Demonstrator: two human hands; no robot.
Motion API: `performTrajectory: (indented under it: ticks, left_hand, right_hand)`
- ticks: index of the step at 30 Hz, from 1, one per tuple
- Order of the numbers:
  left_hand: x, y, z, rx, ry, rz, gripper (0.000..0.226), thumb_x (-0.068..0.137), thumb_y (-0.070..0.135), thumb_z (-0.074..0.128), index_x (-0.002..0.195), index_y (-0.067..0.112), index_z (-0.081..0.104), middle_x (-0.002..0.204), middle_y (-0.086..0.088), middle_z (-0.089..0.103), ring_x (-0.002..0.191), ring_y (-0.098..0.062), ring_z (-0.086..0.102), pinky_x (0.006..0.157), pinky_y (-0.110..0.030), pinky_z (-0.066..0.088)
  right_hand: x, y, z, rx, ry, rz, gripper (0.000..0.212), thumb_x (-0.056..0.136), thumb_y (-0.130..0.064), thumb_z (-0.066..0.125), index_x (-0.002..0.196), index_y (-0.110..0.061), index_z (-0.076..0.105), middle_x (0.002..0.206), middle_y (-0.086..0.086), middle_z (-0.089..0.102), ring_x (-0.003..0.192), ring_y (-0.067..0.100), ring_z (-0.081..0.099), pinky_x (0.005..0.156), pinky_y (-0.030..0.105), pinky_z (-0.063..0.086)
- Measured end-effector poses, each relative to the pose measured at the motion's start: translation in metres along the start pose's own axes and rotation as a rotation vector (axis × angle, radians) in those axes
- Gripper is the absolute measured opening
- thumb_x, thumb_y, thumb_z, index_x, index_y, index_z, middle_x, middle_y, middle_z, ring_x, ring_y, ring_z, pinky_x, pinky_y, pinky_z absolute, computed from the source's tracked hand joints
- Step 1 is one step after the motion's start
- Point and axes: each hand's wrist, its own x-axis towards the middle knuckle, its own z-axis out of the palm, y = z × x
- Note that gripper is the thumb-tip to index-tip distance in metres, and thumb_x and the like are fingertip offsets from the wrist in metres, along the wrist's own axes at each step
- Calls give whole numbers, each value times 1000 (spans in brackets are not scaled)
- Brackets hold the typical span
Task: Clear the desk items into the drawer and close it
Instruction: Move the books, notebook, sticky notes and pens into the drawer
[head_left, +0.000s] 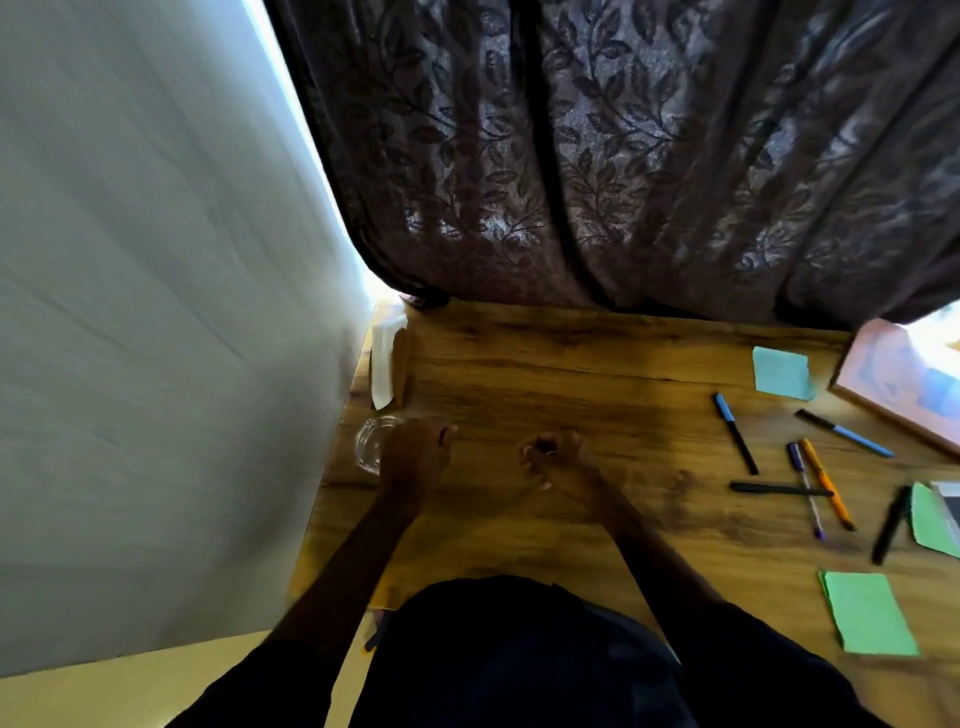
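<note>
Clearing is only beginning: pens (735, 441) and notes (867, 613) are lying at the desk's (571, 374) right, drawer unseen. The left hand (415, 452) is curling beside a glass (370, 441), grip unclear; the right hand (558, 460), seemingly clenching nothing, should reach right.

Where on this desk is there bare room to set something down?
The widest bare wood lies between the right hand and the pens, and along the curtain from the white paper to the blue note. The right side is crowded: pens, green notes, a book. A glass sits by the left hand.
</note>
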Motion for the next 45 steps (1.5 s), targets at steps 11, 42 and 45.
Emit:
performTrajectory:
  ticks: [11, 42, 45]
  left_hand:
    - [8, 55, 24, -55, -179, 192, 27, 101, 36, 57, 89, 18, 73, 80, 0, 71, 72, -17, 64, 65, -28, 41]
    - [-75, 321, 161, -257, -262, 781, 26, 79, 21, 56, 103, 14, 57, 85, -14, 73, 87, -29, 66, 82, -37, 45]
    - [-95, 339, 192, -204, -244, 816, 27, 75, 26, 48, 98, 12, 52, 77, -15, 71, 83, -25, 60, 77, -34, 42]
  right_hand:
    - [-28, 25, -33, -58, 211, 36, 13, 98, -13, 61, 102, -14, 73, 86, 1, 74, 56, -4, 66, 43, 19, 50]
    - [-259, 165, -219, 243, 874, 166, 25, 96, -28, 67, 82, -9, 75, 74, 6, 75, 67, 24, 73, 56, 35, 57]
    - [-280, 186, -235, 293, 889, 162, 21, 95, -29, 68, 84, -12, 75, 76, 3, 76, 68, 17, 73, 57, 30, 57]
